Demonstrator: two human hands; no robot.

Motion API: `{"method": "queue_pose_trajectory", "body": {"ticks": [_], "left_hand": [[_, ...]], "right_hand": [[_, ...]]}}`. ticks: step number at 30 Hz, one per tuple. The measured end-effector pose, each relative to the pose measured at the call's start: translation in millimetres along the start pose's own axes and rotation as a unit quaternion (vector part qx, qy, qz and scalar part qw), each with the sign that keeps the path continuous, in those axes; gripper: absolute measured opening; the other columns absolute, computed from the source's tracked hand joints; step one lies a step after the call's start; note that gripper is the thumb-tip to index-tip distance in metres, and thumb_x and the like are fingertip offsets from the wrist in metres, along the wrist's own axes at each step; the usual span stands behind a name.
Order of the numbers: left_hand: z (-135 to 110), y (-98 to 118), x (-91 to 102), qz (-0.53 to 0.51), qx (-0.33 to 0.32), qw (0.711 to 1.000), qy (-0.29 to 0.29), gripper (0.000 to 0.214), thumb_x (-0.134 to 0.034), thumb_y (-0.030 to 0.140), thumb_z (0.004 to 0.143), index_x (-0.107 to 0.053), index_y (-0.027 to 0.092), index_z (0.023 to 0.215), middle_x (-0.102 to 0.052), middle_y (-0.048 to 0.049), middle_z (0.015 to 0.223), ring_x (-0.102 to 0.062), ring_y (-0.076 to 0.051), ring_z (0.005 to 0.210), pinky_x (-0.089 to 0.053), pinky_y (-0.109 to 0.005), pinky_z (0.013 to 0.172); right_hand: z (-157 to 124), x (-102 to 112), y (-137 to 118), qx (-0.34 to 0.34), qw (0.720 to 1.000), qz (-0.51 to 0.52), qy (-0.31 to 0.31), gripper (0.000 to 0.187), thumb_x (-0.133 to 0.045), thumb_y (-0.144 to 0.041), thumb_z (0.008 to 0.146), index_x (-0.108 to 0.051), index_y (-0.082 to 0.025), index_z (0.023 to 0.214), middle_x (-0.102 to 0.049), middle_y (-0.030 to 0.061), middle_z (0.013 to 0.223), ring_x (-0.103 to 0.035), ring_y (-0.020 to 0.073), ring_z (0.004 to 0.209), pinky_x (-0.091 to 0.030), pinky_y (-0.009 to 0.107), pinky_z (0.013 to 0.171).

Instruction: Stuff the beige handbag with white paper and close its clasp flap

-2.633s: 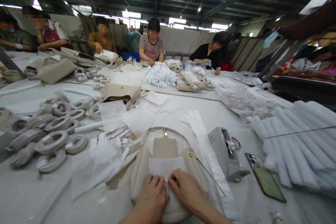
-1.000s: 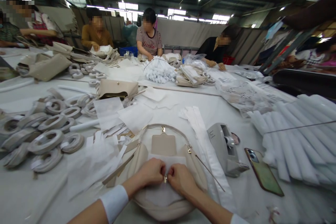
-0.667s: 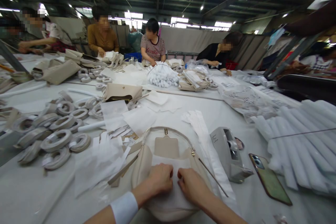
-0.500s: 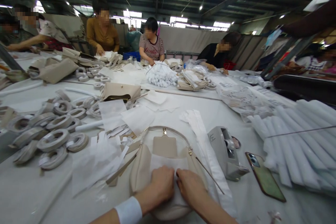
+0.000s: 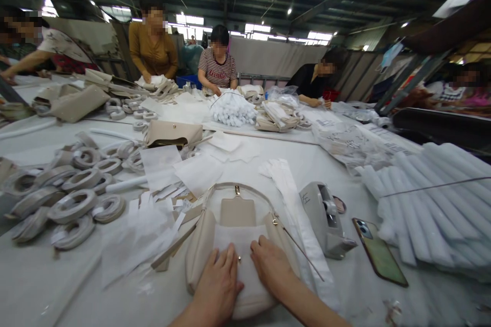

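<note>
A beige handbag (image 5: 199, 253) lies on the table before me, its handle (image 5: 251, 189) arched away from me. A thin white sheet (image 5: 226, 235) covers part of its front, and a small metal stud shows between my hands. My left hand (image 5: 219, 278) rests flat on the sheet, fingers stretched forward. My right hand (image 5: 270, 267) lies on the bag's right part, fingers slightly bent and touching the sheet. A beige flap (image 5: 238, 212) spreads beyond the sheet, inside the arch of the handle. A thin strap runs out from the bag on either side.
A grey tape dispenser (image 5: 326, 219) and a phone (image 5: 379, 250) lie to the right, near bundled white foam tubes (image 5: 433, 204). Rolled beige straps (image 5: 72, 206) and white sheets (image 5: 134, 237) spread at left. Another beige bag (image 5: 174, 134) sits farther back. Several co-workers work across the table.
My hands, bunched close together on the bag before, have moved apart. The left fingers have straightened onto the sheet, and the metal stud now shows between the hands.
</note>
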State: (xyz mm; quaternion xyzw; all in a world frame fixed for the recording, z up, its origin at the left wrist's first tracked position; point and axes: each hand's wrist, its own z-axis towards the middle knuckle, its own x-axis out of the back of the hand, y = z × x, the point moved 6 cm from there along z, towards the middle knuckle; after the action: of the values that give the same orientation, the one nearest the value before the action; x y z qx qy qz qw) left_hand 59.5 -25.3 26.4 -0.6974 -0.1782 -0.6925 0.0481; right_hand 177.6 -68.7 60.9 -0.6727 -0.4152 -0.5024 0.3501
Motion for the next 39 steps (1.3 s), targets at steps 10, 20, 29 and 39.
{"method": "queue_pose_trajectory", "body": {"ticks": [10, 20, 29, 39], "left_hand": [[5.0, -8.1, -6.7, 0.004, 0.031, 0.999, -0.038, 0.054, -0.046, 0.039, 0.092, -0.044, 0.011, 0.138, -0.031, -0.0141, 0.149, -0.024, -0.036, 0.138, -0.029, -0.052, 0.110], [-8.2, 0.3, 10.1, 0.024, -0.052, 0.998, 0.020, 0.040, -0.039, 0.029, 0.096, -0.048, 0.016, 0.133, -0.041, -0.0172, 0.143, -0.039, -0.029, 0.132, -0.024, -0.050, 0.113], [-10.4, -7.8, 5.9, -0.043, -0.096, 0.994, -0.016, 0.067, -0.042, 0.057, 0.091, -0.020, 0.028, 0.147, -0.028, -0.0188, 0.150, -0.030, -0.036, 0.136, -0.021, -0.065, 0.108], [-8.3, -5.9, -7.0, -0.035, -0.128, 0.988, -0.072, 0.075, -0.051, 0.052, 0.088, -0.018, 0.021, 0.147, -0.024, -0.0235, 0.149, -0.027, -0.041, 0.136, -0.022, -0.070, 0.103]], "right_hand": [[-4.4, -1.7, 0.1, 0.008, 0.998, 0.063, 0.023, 0.014, -0.046, -0.020, 0.090, -0.058, -0.017, 0.098, -0.057, 0.0095, 0.102, -0.058, 0.0214, 0.089, -0.043, 0.029, 0.078], [-10.1, 5.9, -3.7, 0.029, 0.991, 0.127, 0.028, 0.018, -0.052, -0.030, 0.085, -0.058, -0.020, 0.098, -0.057, 0.0068, 0.099, -0.058, 0.0212, 0.087, -0.041, 0.030, 0.077], [-5.5, -5.3, 1.8, -0.006, 0.993, 0.118, 0.025, 0.026, -0.040, -0.013, 0.086, -0.060, -0.020, 0.102, -0.059, 0.0073, 0.099, -0.059, 0.0188, 0.085, -0.040, 0.028, 0.076], [51.6, 3.0, 23.8, -0.088, 0.933, 0.346, 0.053, 0.023, -0.044, -0.017, 0.084, -0.065, -0.017, 0.092, -0.065, 0.0026, 0.072, -0.061, 0.0161, 0.068, -0.045, 0.025, 0.064]]}}
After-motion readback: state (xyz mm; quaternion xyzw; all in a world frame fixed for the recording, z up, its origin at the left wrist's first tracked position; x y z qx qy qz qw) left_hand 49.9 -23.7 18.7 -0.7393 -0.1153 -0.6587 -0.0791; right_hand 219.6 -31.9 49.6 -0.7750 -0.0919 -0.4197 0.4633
